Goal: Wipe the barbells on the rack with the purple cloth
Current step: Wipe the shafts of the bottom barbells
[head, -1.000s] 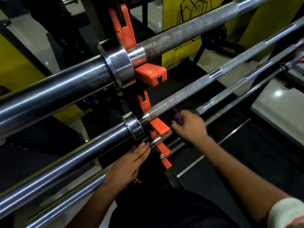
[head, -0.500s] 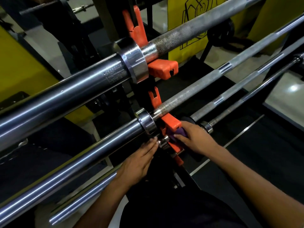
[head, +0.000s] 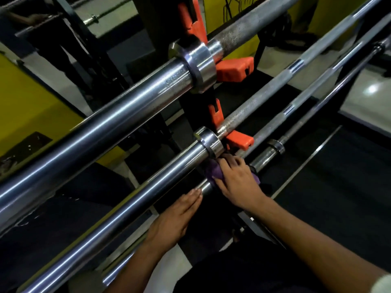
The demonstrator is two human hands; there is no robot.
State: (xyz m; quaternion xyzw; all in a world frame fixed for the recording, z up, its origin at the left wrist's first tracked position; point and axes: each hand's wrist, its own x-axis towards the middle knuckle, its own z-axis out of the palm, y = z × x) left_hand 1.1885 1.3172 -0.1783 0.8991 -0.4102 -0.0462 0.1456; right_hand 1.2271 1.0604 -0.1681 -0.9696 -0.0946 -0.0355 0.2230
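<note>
Several chrome barbells lie slanted on a rack with orange hooks (head: 233, 69). The top barbell (head: 118, 111) is nearest the camera, the second barbell (head: 148, 182) runs below it, and the third barbell's sleeve (head: 206, 188) shows beneath that. My right hand (head: 237, 180) presses the purple cloth (head: 212, 172) onto the third barbell, just below the second barbell's collar (head: 210, 141). Most of the cloth is hidden under the hand. Flat on the third barbell's sleeve, my left hand (head: 173, 220) rests with straight fingers, just left of the cloth.
A fourth, thinner bar (head: 273, 150) with a small collar lies to the right. The black rack upright (head: 190, 115) stands behind the hooks. Yellow panels (head: 25, 106) and black floor mats (head: 338, 187) surround the rack.
My right hand has slid the cloth left along the third barbell, from the shaft past the orange hook onto the sleeve end. My left hand stayed on the sleeve. The camera moved closer.
</note>
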